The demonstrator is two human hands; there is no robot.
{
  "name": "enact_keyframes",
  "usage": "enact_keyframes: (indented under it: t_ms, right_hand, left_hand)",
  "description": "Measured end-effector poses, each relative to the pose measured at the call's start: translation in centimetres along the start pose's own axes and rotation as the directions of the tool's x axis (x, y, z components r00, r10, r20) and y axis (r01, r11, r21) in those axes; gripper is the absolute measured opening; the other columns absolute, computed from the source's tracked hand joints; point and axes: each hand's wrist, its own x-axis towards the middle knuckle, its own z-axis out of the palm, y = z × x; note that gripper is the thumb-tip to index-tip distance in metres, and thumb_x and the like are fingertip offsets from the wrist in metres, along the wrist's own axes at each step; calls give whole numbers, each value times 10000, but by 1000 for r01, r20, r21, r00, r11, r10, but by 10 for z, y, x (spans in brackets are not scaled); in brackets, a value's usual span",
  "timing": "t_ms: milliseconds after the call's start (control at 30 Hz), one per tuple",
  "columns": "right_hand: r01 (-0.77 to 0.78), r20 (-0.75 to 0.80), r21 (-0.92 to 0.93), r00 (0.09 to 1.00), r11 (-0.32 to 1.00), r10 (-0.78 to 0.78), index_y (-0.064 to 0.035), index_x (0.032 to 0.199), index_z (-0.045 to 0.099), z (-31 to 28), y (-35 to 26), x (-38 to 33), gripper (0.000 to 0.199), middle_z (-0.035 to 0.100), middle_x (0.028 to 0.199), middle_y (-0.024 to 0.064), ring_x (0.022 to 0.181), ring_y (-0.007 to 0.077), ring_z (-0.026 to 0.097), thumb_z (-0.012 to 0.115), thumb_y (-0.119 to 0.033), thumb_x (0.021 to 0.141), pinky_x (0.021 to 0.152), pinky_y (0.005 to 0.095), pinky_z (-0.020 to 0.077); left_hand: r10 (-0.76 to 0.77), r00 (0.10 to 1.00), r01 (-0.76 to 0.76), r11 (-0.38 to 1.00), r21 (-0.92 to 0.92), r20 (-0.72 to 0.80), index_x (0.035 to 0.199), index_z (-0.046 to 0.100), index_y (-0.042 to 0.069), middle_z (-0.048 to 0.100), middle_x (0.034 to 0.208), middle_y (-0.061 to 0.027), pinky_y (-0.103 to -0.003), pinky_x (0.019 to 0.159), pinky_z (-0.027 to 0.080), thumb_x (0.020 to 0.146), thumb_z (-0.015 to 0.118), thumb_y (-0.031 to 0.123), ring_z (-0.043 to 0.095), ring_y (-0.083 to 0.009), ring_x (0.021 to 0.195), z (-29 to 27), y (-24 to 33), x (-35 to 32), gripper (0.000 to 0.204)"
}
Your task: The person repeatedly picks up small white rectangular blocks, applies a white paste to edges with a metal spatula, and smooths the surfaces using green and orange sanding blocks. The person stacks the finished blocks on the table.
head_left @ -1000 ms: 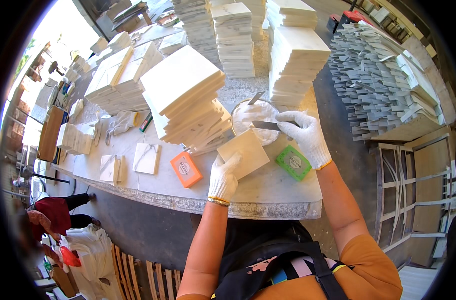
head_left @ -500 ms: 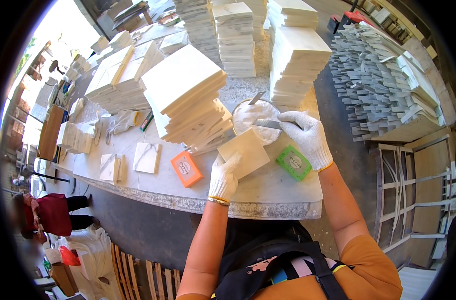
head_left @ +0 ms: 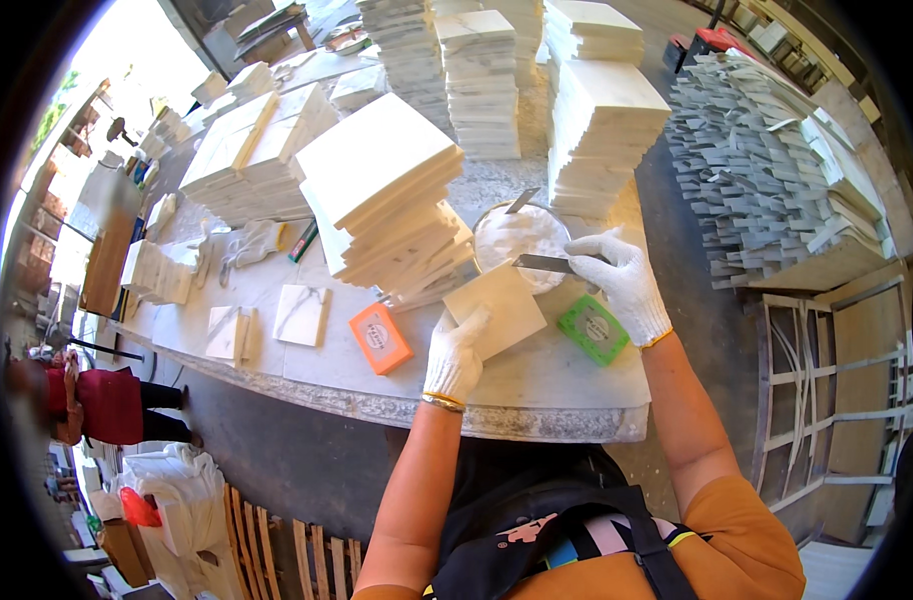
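Note:
My left hand (head_left: 459, 352), in a white knit glove, grips a square cream tile (head_left: 498, 311) by its near left edge, thumb on top. In my gloved right hand (head_left: 619, 281) is a flat metal putty knife (head_left: 544, 263), its blade pointing left over the tile's far corner. Behind the tile stands a round tub of white paste (head_left: 520, 238), with a second metal blade (head_left: 523, 200) resting in it. A green sanding block (head_left: 593, 329) lies below my right hand, and an orange sanding block (head_left: 381, 338) sits left of my left hand.
Tall stacks of tiles (head_left: 381, 160) (head_left: 609, 130) rise at the far side of the bench (head_left: 397, 395). Loose marble tiles (head_left: 301, 315) and a white glove (head_left: 253, 243) lie leftward. Grey strips (head_left: 767, 170) are piled at right beside a metal frame (head_left: 827, 400). A person stands at far left.
My right hand has drawn the putty knife back from over the paste tub toward the tile's far corner. The left hand keeps its hold on the tile.

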Motion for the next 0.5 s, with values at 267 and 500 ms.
enact_keyframes:
  t_ms: [267, 500]
  right_hand:
    - [62, -88, -147, 993, 987, -75, 1, 1043, 724, -9, -3, 2, 209, 683, 860, 19, 753, 95, 605, 662, -117, 883, 666, 246, 477]
    - [263, -32, -555, 941, 789, -336, -35, 1022, 739, 3, 27, 16, 184, 728, 868, 98, 750, 143, 664, 657, -126, 886, 718, 294, 518]
  left_hand:
    - [-23, 999, 26, 998, -52, 48, 1310, 542, -29, 647, 1203, -99, -358, 939, 521, 900, 678, 39, 635, -211, 1063, -7, -2, 1, 437]
    - [-49, 998, 51, 997, -55, 34, 1325, 550, -28, 661, 1203, -104, -359, 908, 545, 897, 685, 45, 649, -202, 1051, -9, -8, 5, 456]
